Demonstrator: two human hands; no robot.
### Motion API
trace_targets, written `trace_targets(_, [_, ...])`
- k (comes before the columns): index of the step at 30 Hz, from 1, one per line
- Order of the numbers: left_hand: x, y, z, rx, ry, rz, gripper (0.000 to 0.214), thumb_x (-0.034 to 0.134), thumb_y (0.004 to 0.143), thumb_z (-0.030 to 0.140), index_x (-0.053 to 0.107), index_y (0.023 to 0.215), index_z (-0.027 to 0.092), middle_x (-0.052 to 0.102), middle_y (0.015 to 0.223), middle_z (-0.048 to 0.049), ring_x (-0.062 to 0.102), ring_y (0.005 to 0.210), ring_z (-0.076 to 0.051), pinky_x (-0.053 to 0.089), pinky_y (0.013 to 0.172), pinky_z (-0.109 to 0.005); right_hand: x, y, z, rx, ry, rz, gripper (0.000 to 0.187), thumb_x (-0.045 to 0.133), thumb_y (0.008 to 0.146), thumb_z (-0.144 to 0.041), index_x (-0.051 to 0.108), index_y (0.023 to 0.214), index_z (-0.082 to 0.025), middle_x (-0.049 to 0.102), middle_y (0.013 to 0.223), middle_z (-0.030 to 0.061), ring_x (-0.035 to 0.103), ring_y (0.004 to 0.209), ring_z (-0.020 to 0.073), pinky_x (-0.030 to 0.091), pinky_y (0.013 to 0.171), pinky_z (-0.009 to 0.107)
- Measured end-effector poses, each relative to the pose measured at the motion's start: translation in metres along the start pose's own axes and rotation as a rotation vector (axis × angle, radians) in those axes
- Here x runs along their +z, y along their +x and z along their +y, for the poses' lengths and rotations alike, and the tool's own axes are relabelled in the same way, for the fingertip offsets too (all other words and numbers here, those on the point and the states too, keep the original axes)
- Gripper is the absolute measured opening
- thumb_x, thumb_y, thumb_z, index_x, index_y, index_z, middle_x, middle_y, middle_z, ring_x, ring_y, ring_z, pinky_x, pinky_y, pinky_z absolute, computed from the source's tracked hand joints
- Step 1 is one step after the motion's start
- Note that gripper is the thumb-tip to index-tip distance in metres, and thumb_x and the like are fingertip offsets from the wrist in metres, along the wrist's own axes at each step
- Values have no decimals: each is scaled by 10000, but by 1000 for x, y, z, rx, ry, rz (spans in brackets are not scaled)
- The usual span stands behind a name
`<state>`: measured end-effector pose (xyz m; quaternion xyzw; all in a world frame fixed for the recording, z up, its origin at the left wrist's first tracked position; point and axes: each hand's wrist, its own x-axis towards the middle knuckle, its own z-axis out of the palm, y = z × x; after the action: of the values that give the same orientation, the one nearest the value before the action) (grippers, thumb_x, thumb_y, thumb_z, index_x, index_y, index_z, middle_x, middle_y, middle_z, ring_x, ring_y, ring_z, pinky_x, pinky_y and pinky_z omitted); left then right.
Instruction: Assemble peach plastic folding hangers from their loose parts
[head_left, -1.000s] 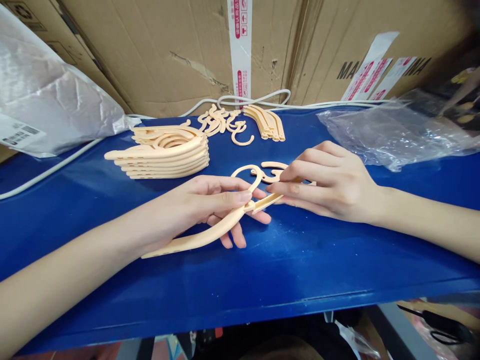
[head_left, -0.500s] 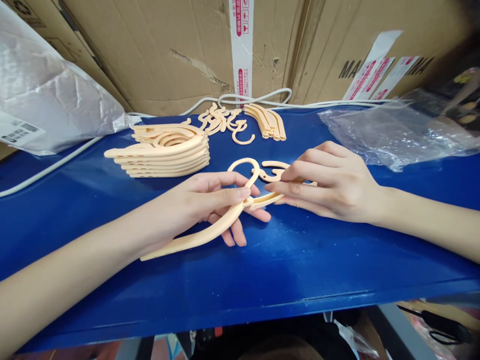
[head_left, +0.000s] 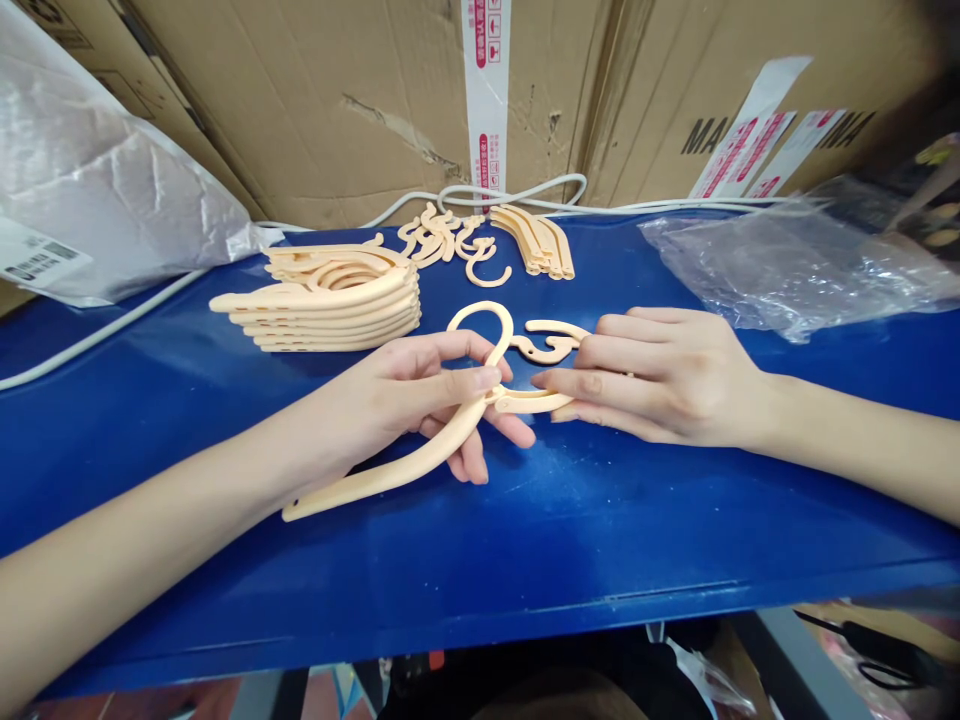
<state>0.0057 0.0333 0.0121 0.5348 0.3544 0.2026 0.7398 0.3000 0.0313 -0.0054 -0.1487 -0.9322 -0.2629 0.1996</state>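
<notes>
Now the left hand (head_left: 405, 395) fingers clamp the hanger arm (head_left: 390, 465) at its hook, and the right hand (head_left: 660, 375) fingers pinch the second arm (head_left: 529, 402). At this thin joint, misaligned pressing could snap it or let it slip.

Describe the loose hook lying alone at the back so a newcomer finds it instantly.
On the blue table, look to the far edge below the taped cardboard box. Between the tangled hook pile and the curved-arm bundle, the single hook lies flat, apart, nearest the hands.
</notes>
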Motion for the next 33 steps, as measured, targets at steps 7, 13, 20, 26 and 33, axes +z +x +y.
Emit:
trace_targets(7, [8,-2,0,74,49,16,149,738,1127,326,690,1071,197,908,991,-44,788,595,-109,659,590,-150,11,-4,-10,118,35,130,317,455,1253,-375,722,1206,-211,680,839,-20,618,744,138,475,671,307])
trace_targets(13, [9,-2,1,9,43,47,410,617,1170,325,679,1557,207,906,1147,-114,760,531,-115,597,489,-152,13,-5,-10,131,70,114,343,442,1255,-382,743,1239,-219,689,861,-14,648,777,133,471,680,292])
trace_targets(20, [7,0,-5,51,148,43,440,698,1133,375,713,1536,199,770,690,14,759,561,-144,592,489,-146,4,-1,-8,88,106,3,310,475,1253,-379,724,1217,-198,774,904,-15,715,777,120,504,663,281])
trace_targets(26, [2,5,-10,30,117,31,461,784,1056,437,722,1438,186,885,1310,-156,752,552,-116,578,448,-181,2,0,-5,116,142,5,310,524,1236,-394,748,1163,-190,761,882,-12,708,761,120,515,671,276])
trace_targets(33, [4,-3,3,-26,53,73,211,785,1082,267,814,1280,200,929,1031,-62,886,819,-146,684,756,-150,-3,7,-2,86,138,-16,367,463,1251,-393,741,1116,-195,780,889,4,666,757,135,520,688,293])
